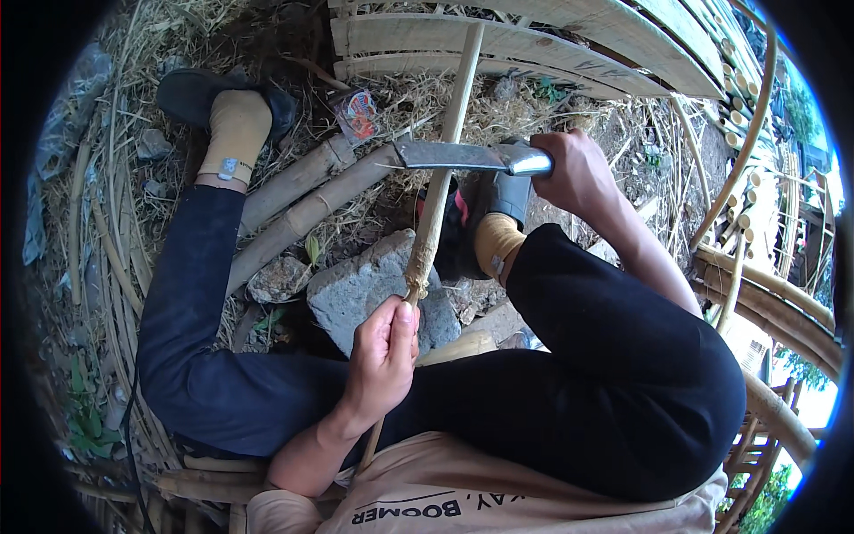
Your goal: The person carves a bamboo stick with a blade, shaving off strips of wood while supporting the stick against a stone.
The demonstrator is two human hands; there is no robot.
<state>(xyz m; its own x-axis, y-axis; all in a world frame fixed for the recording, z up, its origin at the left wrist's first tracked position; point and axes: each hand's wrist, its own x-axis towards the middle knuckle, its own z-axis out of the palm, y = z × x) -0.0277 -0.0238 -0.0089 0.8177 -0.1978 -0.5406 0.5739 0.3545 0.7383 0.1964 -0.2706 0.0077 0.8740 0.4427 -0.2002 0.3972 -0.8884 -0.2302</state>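
Note:
My left hand (382,360) is closed around the thin lower part of a bamboo stick (433,214), just below a rough, knobby node. The stick slants up and away from me toward the slatted panel, and its thin end passes under my forearm. In my right hand (576,173) is a machete (476,157), held by the handle, with a shiny metal collar between grip and blade. Its grey blade lies across the stick, well above my left hand. Whether the edge touches the stick, I cannot tell.
A rough grey stone block (356,285) sits between my legs, with a smaller rock (278,279) beside it. Two thick bamboo poles (311,200) lie to the left on straw. A slatted panel (534,44) stands at the back; cut bamboo (752,205) is stacked at right.

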